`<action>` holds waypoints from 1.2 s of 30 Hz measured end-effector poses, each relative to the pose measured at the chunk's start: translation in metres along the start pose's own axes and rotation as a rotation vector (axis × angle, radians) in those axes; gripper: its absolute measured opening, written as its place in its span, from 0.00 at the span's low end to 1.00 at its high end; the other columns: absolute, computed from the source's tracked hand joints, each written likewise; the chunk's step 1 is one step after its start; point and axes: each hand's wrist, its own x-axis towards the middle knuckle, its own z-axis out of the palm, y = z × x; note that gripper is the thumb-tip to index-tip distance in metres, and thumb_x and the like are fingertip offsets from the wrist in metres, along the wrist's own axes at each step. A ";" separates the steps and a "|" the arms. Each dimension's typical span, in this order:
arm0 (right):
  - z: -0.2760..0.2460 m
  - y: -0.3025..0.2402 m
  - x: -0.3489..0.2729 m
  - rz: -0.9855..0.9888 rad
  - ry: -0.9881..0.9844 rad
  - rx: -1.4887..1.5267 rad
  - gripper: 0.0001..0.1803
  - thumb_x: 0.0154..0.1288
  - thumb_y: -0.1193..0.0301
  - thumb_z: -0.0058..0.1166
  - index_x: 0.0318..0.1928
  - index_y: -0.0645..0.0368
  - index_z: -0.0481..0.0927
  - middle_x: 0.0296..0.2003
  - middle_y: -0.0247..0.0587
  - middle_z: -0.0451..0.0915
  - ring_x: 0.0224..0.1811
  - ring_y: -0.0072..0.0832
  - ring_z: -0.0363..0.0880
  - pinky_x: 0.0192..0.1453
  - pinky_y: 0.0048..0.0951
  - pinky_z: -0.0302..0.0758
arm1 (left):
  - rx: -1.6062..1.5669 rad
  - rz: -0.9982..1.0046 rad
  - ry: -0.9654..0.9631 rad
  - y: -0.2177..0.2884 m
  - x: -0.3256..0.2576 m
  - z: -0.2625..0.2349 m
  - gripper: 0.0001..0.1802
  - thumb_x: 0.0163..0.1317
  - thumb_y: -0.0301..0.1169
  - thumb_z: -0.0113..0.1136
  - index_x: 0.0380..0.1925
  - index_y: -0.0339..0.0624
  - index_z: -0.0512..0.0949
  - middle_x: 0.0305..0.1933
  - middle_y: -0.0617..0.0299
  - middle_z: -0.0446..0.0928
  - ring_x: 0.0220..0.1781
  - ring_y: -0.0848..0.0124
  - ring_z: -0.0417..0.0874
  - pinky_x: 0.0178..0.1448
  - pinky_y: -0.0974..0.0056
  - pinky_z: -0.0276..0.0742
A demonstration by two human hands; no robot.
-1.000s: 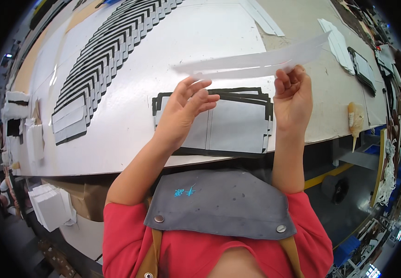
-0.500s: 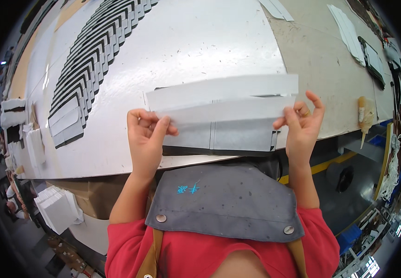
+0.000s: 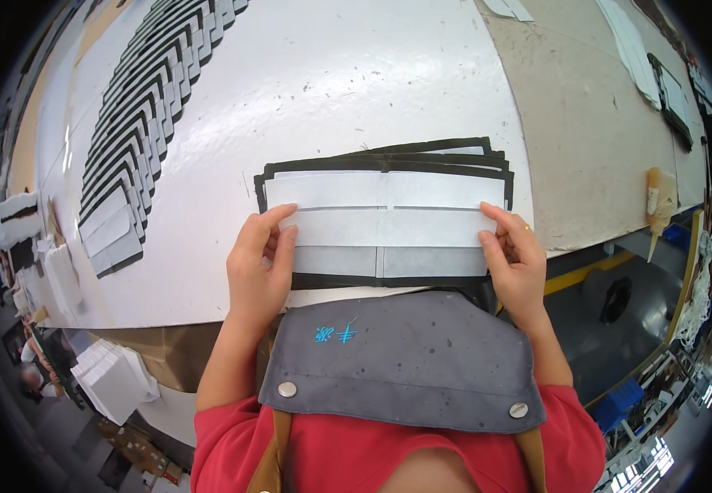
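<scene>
White board covers the worktable (image 3: 356, 82), with one long fanned row of black-edged panels (image 3: 138, 123) far left. Near the front edge, the left hand (image 3: 259, 267) and right hand (image 3: 516, 267) each pinch one end of a single long white strip (image 3: 385, 227), held flat across a stack of black-bordered grey panels (image 3: 385, 164), at least three. Uneven pressing could probably leave it skewed.

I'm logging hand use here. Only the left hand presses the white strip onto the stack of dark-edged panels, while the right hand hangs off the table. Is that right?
Not quite. In the head view the right hand is not off the table: its fingers press the strip's right end, while the left hand presses the left end. Both hold it on the stack of dark-edged panels on the white table.
</scene>
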 end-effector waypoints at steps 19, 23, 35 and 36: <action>0.001 -0.007 0.003 0.019 -0.014 -0.123 0.17 0.55 0.81 0.55 0.48 0.58 0.79 0.22 0.29 0.65 0.19 0.15 0.60 0.24 0.17 0.60 | 0.067 -0.017 -0.041 0.003 0.008 -0.003 0.16 0.56 0.19 0.55 0.45 0.40 0.78 0.23 0.65 0.64 0.22 0.79 0.64 0.25 0.75 0.61; 0.001 -0.008 0.003 0.012 -0.014 -0.134 0.18 0.55 0.81 0.55 0.48 0.58 0.78 0.22 0.29 0.65 0.19 0.15 0.60 0.24 0.17 0.59 | 0.084 -0.024 -0.064 0.006 0.010 -0.006 0.15 0.57 0.20 0.55 0.46 0.42 0.78 0.24 0.63 0.66 0.21 0.75 0.67 0.26 0.72 0.66; 0.001 -0.007 0.003 -0.011 -0.024 -0.117 0.18 0.56 0.81 0.55 0.48 0.59 0.78 0.22 0.30 0.65 0.19 0.16 0.60 0.23 0.18 0.60 | 0.152 -0.013 -0.074 0.007 0.015 -0.006 0.16 0.57 0.21 0.55 0.46 0.42 0.78 0.23 0.64 0.64 0.21 0.77 0.63 0.26 0.72 0.61; 0.000 -0.009 0.003 -0.011 -0.028 -0.123 0.18 0.56 0.81 0.55 0.49 0.59 0.78 0.22 0.31 0.65 0.19 0.16 0.60 0.23 0.18 0.60 | 0.161 -0.014 -0.078 0.007 0.015 -0.006 0.16 0.57 0.21 0.55 0.47 0.42 0.78 0.23 0.64 0.63 0.21 0.77 0.63 0.26 0.72 0.61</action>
